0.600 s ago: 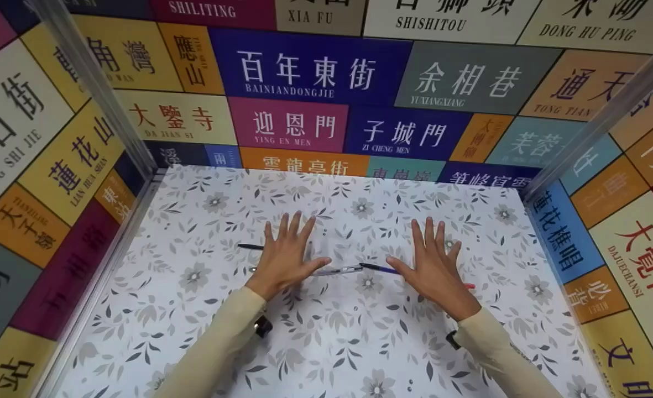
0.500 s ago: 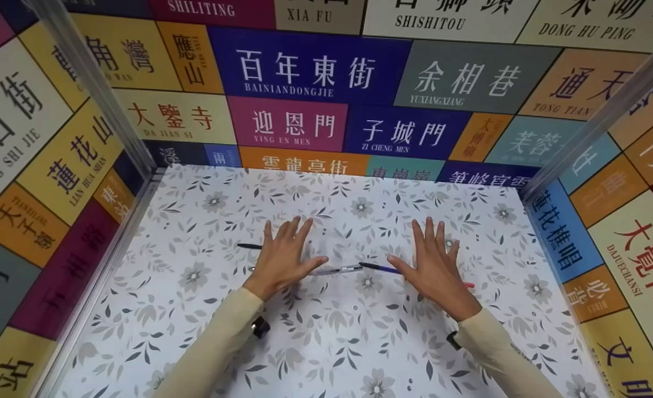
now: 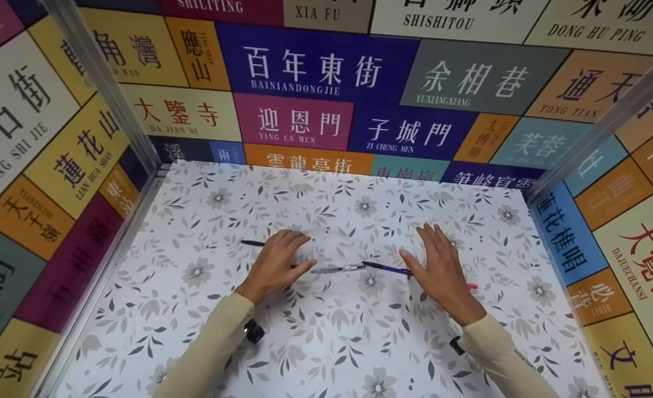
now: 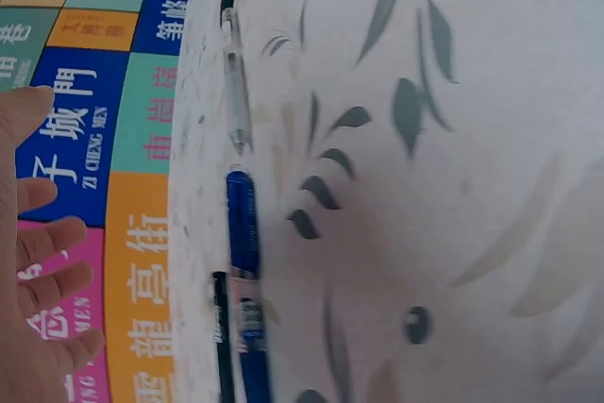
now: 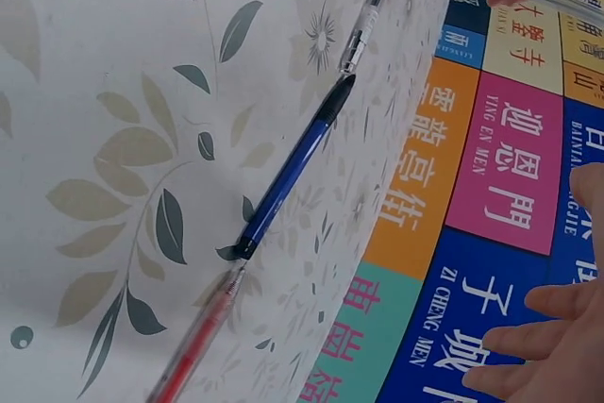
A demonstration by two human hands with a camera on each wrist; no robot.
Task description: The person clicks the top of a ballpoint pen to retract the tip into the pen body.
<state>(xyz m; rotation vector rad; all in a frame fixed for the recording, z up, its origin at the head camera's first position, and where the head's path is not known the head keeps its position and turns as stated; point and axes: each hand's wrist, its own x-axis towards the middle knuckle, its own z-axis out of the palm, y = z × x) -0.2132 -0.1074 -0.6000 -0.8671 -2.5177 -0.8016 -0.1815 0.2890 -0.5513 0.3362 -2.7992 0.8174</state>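
My left hand [image 3: 275, 262] hovers over the left part of a row of pens, fingers loosely bent and holding nothing. A black pen [image 3: 252, 243] pokes out beyond it; the left wrist view shows a blue pen [image 4: 243, 233] beside that black one. Between the hands lies a clear pen [image 3: 338, 269], its end close to a second blue pen [image 3: 387, 268]. My right hand [image 3: 441, 271], fingers extended and nothing in its grasp, is above the right part of the row. It partly hides the red pen [image 3: 472, 286], better seen as a clear-barrelled red pen [image 5: 203, 337] in the right wrist view.
The pens lie on a white tabletop [image 3: 326, 342] printed with grey flowers and leaves. Panels with coloured place-name signs [image 3: 315, 66] enclose the back and both sides. Metal corner posts [image 3: 119, 94] stand at the back corners.
My left hand has drawn back toward the person and its fingers have bent more, baring more of the clear pen. My right hand has shifted slightly right and back. The pens have stayed put.
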